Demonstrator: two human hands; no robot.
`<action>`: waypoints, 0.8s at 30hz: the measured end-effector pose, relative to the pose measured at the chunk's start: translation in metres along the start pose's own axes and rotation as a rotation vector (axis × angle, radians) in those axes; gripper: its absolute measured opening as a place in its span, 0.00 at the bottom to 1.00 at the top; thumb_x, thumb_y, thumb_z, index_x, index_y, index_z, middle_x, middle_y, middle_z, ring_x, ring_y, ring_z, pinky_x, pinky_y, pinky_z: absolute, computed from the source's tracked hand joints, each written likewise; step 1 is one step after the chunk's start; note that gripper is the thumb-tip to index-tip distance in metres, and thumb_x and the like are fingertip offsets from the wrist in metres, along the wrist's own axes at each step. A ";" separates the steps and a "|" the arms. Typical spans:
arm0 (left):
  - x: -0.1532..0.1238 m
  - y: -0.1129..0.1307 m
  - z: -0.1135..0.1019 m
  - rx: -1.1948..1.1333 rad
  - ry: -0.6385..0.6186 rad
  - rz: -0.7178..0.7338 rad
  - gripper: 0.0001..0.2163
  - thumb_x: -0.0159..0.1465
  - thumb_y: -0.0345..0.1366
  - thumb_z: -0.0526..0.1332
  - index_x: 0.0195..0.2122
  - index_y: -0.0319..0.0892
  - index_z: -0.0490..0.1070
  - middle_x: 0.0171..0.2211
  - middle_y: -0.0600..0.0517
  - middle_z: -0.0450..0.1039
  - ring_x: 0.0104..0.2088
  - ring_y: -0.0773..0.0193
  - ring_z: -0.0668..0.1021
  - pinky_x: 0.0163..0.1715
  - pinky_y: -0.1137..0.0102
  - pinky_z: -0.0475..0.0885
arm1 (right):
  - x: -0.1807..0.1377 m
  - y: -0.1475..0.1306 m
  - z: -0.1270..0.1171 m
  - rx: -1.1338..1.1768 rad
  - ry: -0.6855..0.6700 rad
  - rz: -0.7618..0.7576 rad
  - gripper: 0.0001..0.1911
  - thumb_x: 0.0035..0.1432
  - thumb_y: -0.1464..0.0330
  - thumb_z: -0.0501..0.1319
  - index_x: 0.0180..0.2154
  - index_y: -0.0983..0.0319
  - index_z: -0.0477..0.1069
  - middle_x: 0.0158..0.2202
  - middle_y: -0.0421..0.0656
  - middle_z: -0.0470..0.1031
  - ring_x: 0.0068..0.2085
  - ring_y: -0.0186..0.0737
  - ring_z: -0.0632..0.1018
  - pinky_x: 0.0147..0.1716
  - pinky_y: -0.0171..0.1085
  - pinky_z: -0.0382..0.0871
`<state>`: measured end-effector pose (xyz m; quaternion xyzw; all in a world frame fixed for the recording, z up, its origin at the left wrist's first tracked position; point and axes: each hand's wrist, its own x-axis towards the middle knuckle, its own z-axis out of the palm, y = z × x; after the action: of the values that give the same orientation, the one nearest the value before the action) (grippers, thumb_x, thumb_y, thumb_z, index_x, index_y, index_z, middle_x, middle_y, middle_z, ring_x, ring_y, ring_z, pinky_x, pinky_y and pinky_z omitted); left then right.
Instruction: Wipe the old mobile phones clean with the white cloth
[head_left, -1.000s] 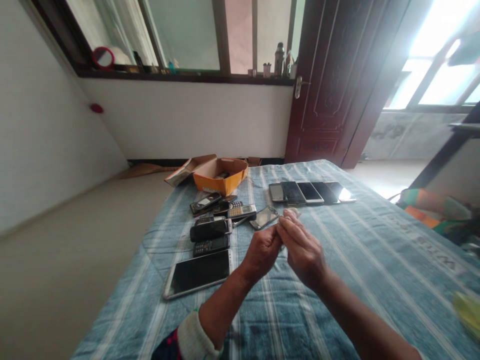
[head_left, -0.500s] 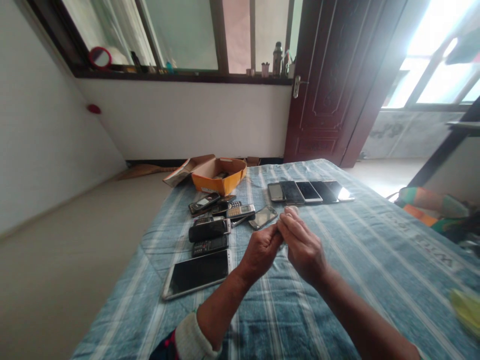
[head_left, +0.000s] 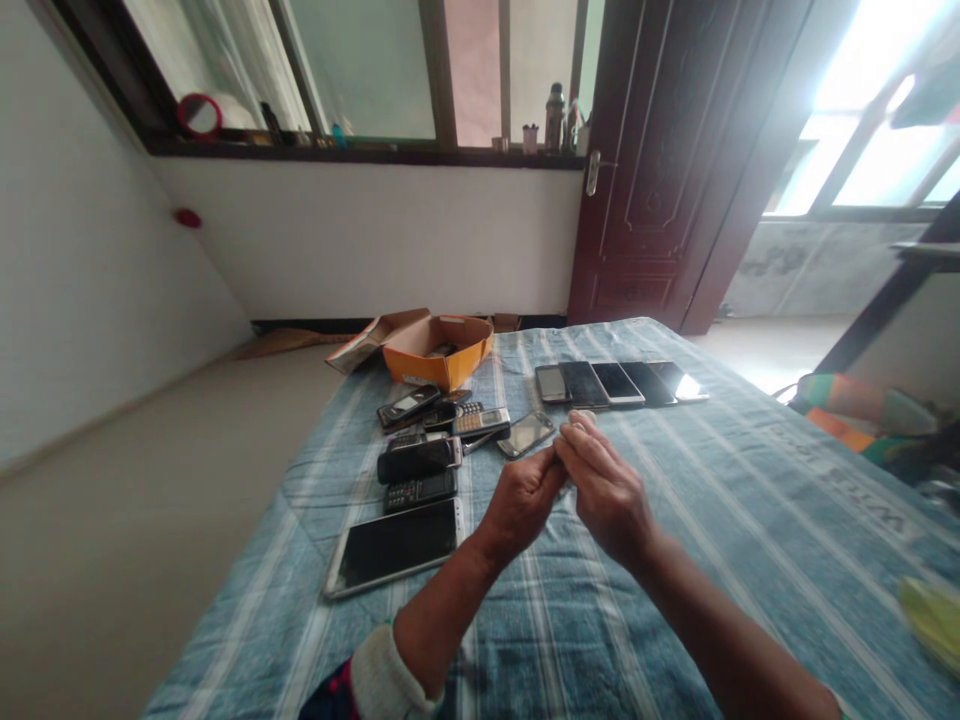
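My left hand (head_left: 523, 500) and my right hand (head_left: 606, 490) meet above the blue striped cloth (head_left: 675, 560), fingers closed together around a small pale thing I cannot make out. Just beyond them lies a small phone (head_left: 527, 433) with a shiny screen. A row of several smartphones (head_left: 619, 384) lies further back. To the left sits a pile of old keypad phones (head_left: 431, 440) and a large tablet (head_left: 395, 546).
An open orange cardboard box (head_left: 442, 350) stands at the far left corner of the cloth. A dark wooden door (head_left: 675, 160) is behind the table. A yellow-green object (head_left: 934, 615) lies at the right edge. Bare floor lies to the left.
My hands stay pressed together, shifting only slightly. Nothing on the cloth has moved.
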<state>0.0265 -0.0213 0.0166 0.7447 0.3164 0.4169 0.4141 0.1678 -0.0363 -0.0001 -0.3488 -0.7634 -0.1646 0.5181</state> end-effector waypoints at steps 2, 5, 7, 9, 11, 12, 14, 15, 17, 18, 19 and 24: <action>0.000 0.001 0.000 -0.004 -0.003 0.014 0.18 0.68 0.42 0.53 0.53 0.39 0.71 0.39 0.51 0.77 0.37 0.61 0.77 0.39 0.71 0.71 | 0.001 0.003 0.000 0.002 0.017 0.030 0.22 0.60 0.82 0.51 0.52 0.64 0.71 0.50 0.52 0.74 0.59 0.50 0.68 0.56 0.50 0.68; 0.001 0.002 -0.001 -0.003 -0.018 0.044 0.17 0.67 0.40 0.54 0.55 0.40 0.69 0.43 0.51 0.77 0.43 0.60 0.77 0.45 0.71 0.70 | 0.003 0.009 -0.001 0.006 0.076 0.146 0.20 0.61 0.80 0.51 0.49 0.62 0.74 0.48 0.51 0.75 0.53 0.48 0.74 0.53 0.48 0.72; 0.001 0.002 -0.001 0.007 -0.026 0.046 0.17 0.67 0.39 0.54 0.55 0.41 0.69 0.43 0.51 0.77 0.43 0.60 0.77 0.45 0.70 0.70 | 0.004 0.011 -0.002 0.015 0.098 0.215 0.19 0.60 0.80 0.51 0.46 0.62 0.76 0.46 0.51 0.77 0.48 0.45 0.78 0.48 0.44 0.75; 0.001 0.001 -0.001 0.013 -0.026 0.043 0.17 0.67 0.40 0.54 0.55 0.40 0.69 0.42 0.51 0.77 0.42 0.60 0.77 0.45 0.70 0.70 | 0.004 0.008 -0.003 0.010 0.104 0.210 0.18 0.60 0.80 0.51 0.46 0.64 0.76 0.46 0.52 0.76 0.48 0.46 0.78 0.48 0.45 0.75; 0.001 0.000 0.000 0.015 -0.017 0.033 0.18 0.67 0.41 0.54 0.53 0.39 0.70 0.39 0.51 0.77 0.40 0.60 0.77 0.42 0.70 0.71 | 0.003 0.004 -0.002 0.003 0.077 0.128 0.19 0.60 0.80 0.52 0.47 0.65 0.75 0.47 0.53 0.76 0.54 0.49 0.74 0.52 0.48 0.72; 0.001 -0.001 0.000 0.016 -0.011 0.024 0.18 0.68 0.42 0.53 0.53 0.38 0.71 0.38 0.51 0.77 0.38 0.61 0.77 0.40 0.71 0.71 | 0.002 0.002 -0.002 0.006 0.053 0.083 0.19 0.60 0.80 0.52 0.49 0.65 0.74 0.48 0.53 0.75 0.56 0.50 0.71 0.54 0.49 0.70; 0.001 -0.002 -0.001 0.017 -0.008 0.014 0.18 0.68 0.43 0.53 0.52 0.38 0.71 0.37 0.51 0.77 0.35 0.62 0.77 0.37 0.71 0.72 | 0.001 0.001 -0.001 0.022 0.021 0.044 0.20 0.61 0.80 0.52 0.50 0.64 0.73 0.49 0.52 0.75 0.59 0.50 0.68 0.56 0.50 0.68; 0.001 -0.002 -0.001 0.017 -0.011 0.018 0.18 0.68 0.43 0.53 0.53 0.39 0.71 0.38 0.51 0.77 0.35 0.62 0.77 0.37 0.71 0.72 | 0.001 0.001 0.000 0.027 0.026 0.057 0.20 0.61 0.80 0.52 0.50 0.64 0.73 0.49 0.52 0.75 0.58 0.50 0.69 0.56 0.50 0.68; 0.001 -0.001 -0.001 0.014 -0.018 0.038 0.18 0.67 0.42 0.54 0.54 0.40 0.70 0.41 0.51 0.77 0.39 0.61 0.77 0.41 0.71 0.71 | 0.003 0.004 0.000 0.036 0.068 0.132 0.19 0.61 0.79 0.52 0.48 0.63 0.75 0.48 0.51 0.76 0.55 0.48 0.72 0.55 0.48 0.69; 0.001 -0.001 -0.002 0.014 -0.021 0.044 0.18 0.67 0.41 0.54 0.54 0.40 0.70 0.41 0.51 0.77 0.40 0.60 0.77 0.43 0.70 0.71 | 0.004 0.006 0.000 0.049 0.089 0.181 0.18 0.60 0.79 0.52 0.46 0.63 0.76 0.47 0.51 0.76 0.53 0.47 0.75 0.53 0.47 0.71; 0.001 0.000 -0.002 0.015 -0.021 0.045 0.17 0.67 0.41 0.54 0.54 0.40 0.70 0.41 0.51 0.77 0.41 0.60 0.77 0.44 0.70 0.71 | 0.005 0.008 -0.001 0.070 0.105 0.231 0.18 0.60 0.79 0.52 0.45 0.62 0.77 0.46 0.50 0.77 0.50 0.46 0.77 0.51 0.45 0.73; 0.001 0.001 -0.001 0.022 -0.021 0.028 0.17 0.67 0.41 0.54 0.54 0.40 0.70 0.38 0.51 0.77 0.41 0.59 0.76 0.43 0.70 0.71 | 0.008 0.009 -0.004 0.168 0.126 0.397 0.21 0.56 0.81 0.51 0.42 0.60 0.78 0.42 0.46 0.78 0.43 0.40 0.80 0.44 0.39 0.77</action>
<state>0.0261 -0.0207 0.0176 0.7579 0.3062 0.4113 0.4034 0.1750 -0.0288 0.0079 -0.4369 -0.6569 -0.0168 0.6142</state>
